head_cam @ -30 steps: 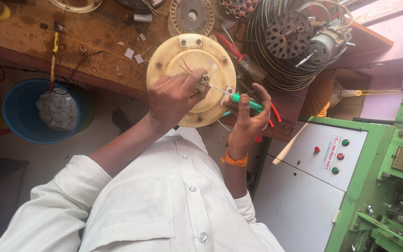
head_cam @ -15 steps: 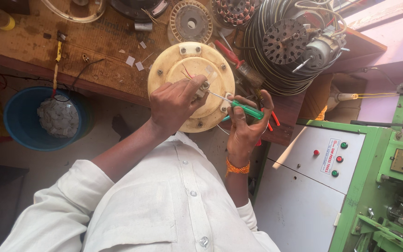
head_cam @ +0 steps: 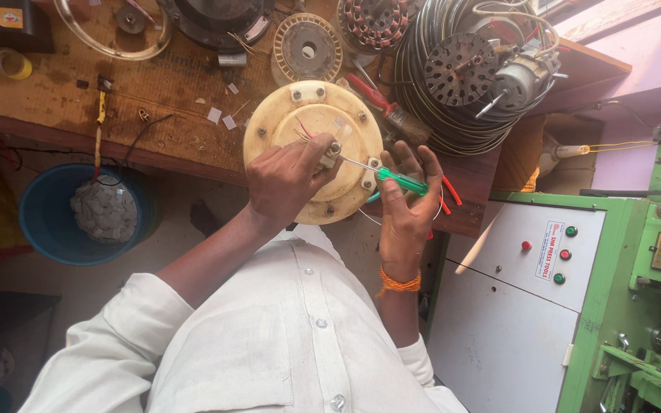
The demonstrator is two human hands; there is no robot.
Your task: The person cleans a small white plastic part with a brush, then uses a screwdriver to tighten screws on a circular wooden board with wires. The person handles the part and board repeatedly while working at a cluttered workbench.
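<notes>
At the centre of the head view, a round cream motor housing (head_cam: 311,145) is seen lying flat at the near edge of a wooden workbench (head_cam: 63,99), overhanging it slightly. The left hand (head_cam: 288,180) is laid over the lower middle of the housing, its fingers closed in a pinch on a small pale part (head_cam: 330,157) near the hub, where thin red wires (head_cam: 302,130) emerge. The right hand (head_cam: 407,206) is placed just right of the housing, fingers partly spread, with a green-handled screwdriver (head_cam: 399,182) gripped between thumb and forefinger. The screwdriver's long axis is seen to run from lower right to upper left, its thin shaft pointed at the pinched part and its tip just beside the left fingers; contact cannot be confirmed. The left hand is the nearer to the part; the right is set off along the tool.

The bench is noted as worn and scattered with scraps; a stator ring (head_cam: 305,50) lies at upper centre and coiled black cable (head_cam: 422,84) with a small motor (head_cam: 518,76) at upper right. A blue bucket (head_cam: 47,222) stands on the floor at left, and a green-and-white machine cabinet (head_cam: 545,306) fills the lower right.
</notes>
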